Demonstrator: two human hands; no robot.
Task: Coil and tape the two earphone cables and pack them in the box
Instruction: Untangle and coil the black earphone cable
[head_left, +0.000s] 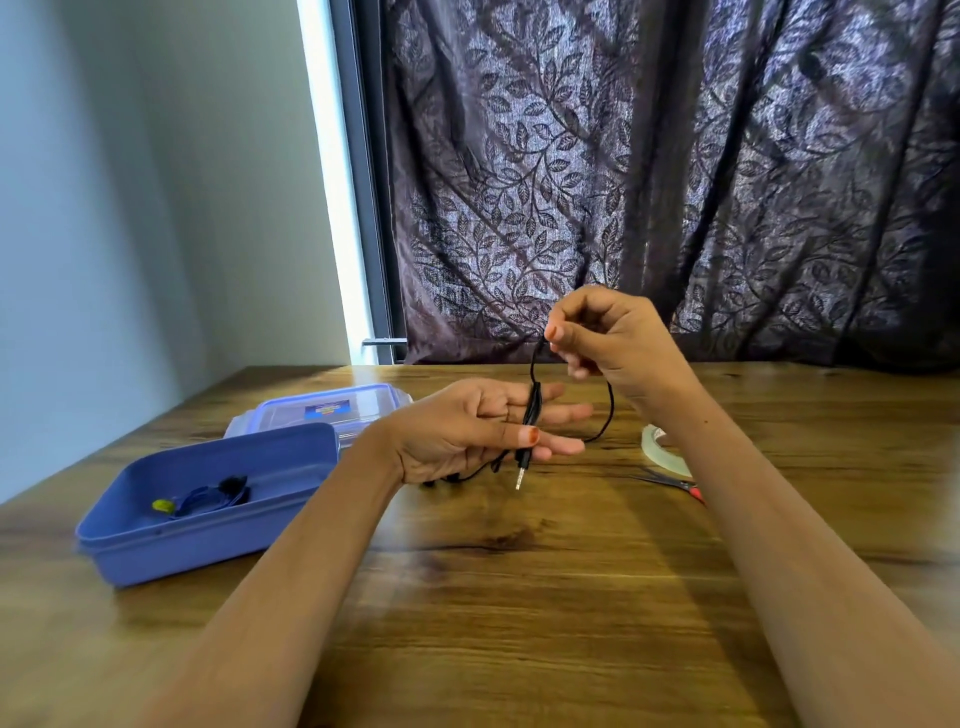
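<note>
**Second cable going round the fingers**

From the head view, the left hand (467, 431) is held out flat above the table (519, 597), fingers (566, 413) straight. The black earphone cable (608, 410) is wrapped across them in a few turns. The thumb lies over the strand and pins it, and the jack plug (519, 474) dangles just below. The right hand (608, 338) is raised a little behind, thumb and forefinger pinching the free length, the other fingers loosely curled. A slack loop drops from it and swings back under the left fingers.

To my eye this is mid-coil. It would go best with the left thumb firm on the plug end, so that the first turns cannot slip. Each new turn wants laying beside the last with light, even tension, not pulled so tight that the coil cannot slide off.

The box (208, 535) stands open to the left with a blue earphone (213, 499) already bundled inside, its lid (332, 408) just behind. The tape roll (655, 447) and scissors (670, 482) lie to the right.

The right forearm cuts off part of both tape and scissors. Small dark bits beneath the left hand may be the earbuds; I cannot be sure. How many turns are on the fingers is hard to count, and whether the blue bundle is taped is too small to tell.
</note>
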